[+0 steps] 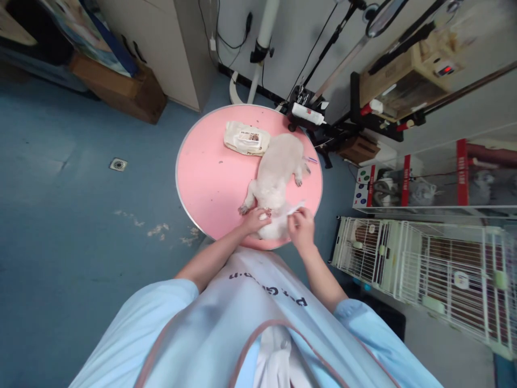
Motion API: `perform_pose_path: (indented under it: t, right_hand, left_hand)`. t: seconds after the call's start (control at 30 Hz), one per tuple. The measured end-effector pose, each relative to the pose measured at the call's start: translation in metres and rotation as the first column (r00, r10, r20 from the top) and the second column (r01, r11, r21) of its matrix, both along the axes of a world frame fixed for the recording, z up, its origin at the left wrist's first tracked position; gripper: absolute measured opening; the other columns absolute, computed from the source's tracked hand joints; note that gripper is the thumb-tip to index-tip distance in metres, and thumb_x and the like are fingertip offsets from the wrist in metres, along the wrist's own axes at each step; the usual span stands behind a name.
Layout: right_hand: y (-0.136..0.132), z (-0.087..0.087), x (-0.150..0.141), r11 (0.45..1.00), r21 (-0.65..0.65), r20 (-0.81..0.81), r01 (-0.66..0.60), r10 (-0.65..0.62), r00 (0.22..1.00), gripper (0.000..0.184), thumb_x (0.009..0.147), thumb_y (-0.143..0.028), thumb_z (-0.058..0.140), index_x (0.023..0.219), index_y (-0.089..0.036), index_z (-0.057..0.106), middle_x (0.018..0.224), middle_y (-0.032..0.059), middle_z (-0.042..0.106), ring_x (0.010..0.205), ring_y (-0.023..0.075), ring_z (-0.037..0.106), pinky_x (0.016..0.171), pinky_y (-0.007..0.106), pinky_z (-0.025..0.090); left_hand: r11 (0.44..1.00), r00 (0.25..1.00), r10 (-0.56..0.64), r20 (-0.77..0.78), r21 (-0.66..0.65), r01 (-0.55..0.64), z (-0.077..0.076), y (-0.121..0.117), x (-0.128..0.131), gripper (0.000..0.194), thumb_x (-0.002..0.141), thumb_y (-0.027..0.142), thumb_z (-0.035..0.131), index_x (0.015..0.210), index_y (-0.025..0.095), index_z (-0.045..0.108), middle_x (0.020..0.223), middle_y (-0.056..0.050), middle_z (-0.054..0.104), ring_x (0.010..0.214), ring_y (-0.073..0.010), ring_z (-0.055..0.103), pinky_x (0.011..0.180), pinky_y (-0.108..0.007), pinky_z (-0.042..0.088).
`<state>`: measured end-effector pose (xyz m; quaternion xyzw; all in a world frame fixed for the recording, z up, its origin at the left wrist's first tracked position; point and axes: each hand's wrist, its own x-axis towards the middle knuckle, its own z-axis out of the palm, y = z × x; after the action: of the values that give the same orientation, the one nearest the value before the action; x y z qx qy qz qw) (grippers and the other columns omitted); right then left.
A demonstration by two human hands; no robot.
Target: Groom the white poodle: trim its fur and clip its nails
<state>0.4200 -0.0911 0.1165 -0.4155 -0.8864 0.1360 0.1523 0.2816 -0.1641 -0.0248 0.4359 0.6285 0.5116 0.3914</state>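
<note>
in the head view, the white dog (277, 167) reaches the near edge of the round pink table (202, 172); the left hand (255, 220) touches it there, finger closure unclear, while the right hand (301, 226) has fingers pinching what looks like a white wipe (297, 207).

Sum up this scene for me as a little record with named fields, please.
Surface: round pink table
Animal: furry white animal lying on the table, dark-tipped paws showing
Left hand: on the animal's end nearest the person
Right hand: pinching a thin white sheet beside that same end
On the table: soft pale packet, beside the animal's far end
Behind the table: white bottle lying on a black stand
To the right: white wire cages
</note>
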Motion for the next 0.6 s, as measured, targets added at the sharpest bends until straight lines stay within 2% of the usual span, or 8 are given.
perform_pose_path:
  t: [0.07,0.1,0.2,0.33,0.43,0.53,0.6]
  right_hand:
    - [-0.014,-0.015,-0.019,0.982,-0.090,0.147,-0.166,0.177,0.973,0.025,0.085,-0.025,0.047,0.092,-0.016,0.069,0.110,0.0134,0.054,0.098,0.0226,0.050,0.090,0.036,0.041]
    - [-0.019,-0.023,-0.026,0.971,-0.137,0.215,-0.196,0.222,0.951,0.026,0.086,-0.024,0.047,0.098,-0.017,0.069,0.111,0.0136,0.052,0.098,0.0230,0.049,0.090,0.036,0.041]
    - [-0.022,-0.036,-0.031,0.959,-0.224,0.362,-0.173,0.246,0.899,0.030,0.088,-0.023,0.044,0.108,-0.020,0.067,0.104,0.0118,0.051,0.094,0.0227,0.048,0.086,0.034,0.040]
    - [-0.012,-0.035,-0.029,0.968,-0.209,0.447,-0.139,0.221,0.867,0.025,0.087,-0.025,0.047,0.097,-0.019,0.069,0.105,0.0120,0.050,0.099,0.0239,0.045,0.088,0.035,0.037]
    - [-0.006,-0.039,-0.030,0.968,-0.221,0.402,-0.121,0.203,0.893,0.024,0.086,-0.023,0.048,0.095,-0.017,0.069,0.106,0.0127,0.047,0.105,0.0244,0.042,0.094,0.036,0.034]
    - [0.001,-0.053,-0.021,0.933,-0.347,0.261,-0.100,0.198,0.945,0.024,0.085,-0.024,0.047,0.091,-0.017,0.069,0.101,0.0096,0.046,0.098,0.0212,0.045,0.092,0.034,0.037]
    - [0.006,-0.064,-0.011,0.902,-0.417,0.136,-0.113,0.185,0.973,0.021,0.083,-0.025,0.049,0.085,-0.016,0.069,0.102,0.0088,0.045,0.097,0.0204,0.046,0.091,0.034,0.039]
  left_hand:
    - [1.000,1.000,-0.022,-0.010,0.011,0.022,-0.002,0.001,-0.001,0.026,0.070,0.020,0.068,0.096,0.014,0.069,0.101,-0.008,0.068,0.096,-0.0209,0.061,0.089,-0.032,0.047]
    - [0.999,0.999,-0.035,-0.016,0.021,0.035,-0.002,0.001,-0.001,0.026,0.070,0.017,0.066,0.096,0.014,0.069,0.100,-0.008,0.068,0.096,-0.0212,0.061,0.088,-0.032,0.047]
    - [0.998,0.998,-0.064,-0.028,0.028,0.065,-0.004,0.002,-0.001,0.026,0.067,0.011,0.064,0.092,0.014,0.070,0.096,-0.007,0.069,0.093,-0.0213,0.062,0.086,-0.032,0.048]
    - [0.996,0.996,-0.091,-0.011,0.003,0.091,-0.002,0.004,0.003,0.025,0.067,0.008,0.060,0.090,0.013,0.069,0.089,-0.006,0.069,0.085,-0.0190,0.062,0.079,-0.028,0.048]
    - [0.997,0.998,-0.070,-0.007,-0.016,0.070,0.001,0.005,0.005,0.024,0.069,0.007,0.056,0.090,0.011,0.069,0.086,-0.006,0.069,0.078,-0.0169,0.062,0.073,-0.026,0.047]
    - [0.995,0.995,-0.095,0.013,-0.022,0.096,0.002,0.004,0.004,0.022,0.069,0.014,0.063,0.090,0.012,0.068,0.084,-0.005,0.069,0.075,-0.0161,0.062,0.069,-0.024,0.046]
    - [0.992,0.992,-0.123,0.034,-0.021,0.124,0.003,0.002,0.004,0.027,0.066,0.021,0.070,0.092,0.013,0.069,0.085,-0.003,0.069,0.077,-0.0167,0.062,0.069,-0.024,0.046]
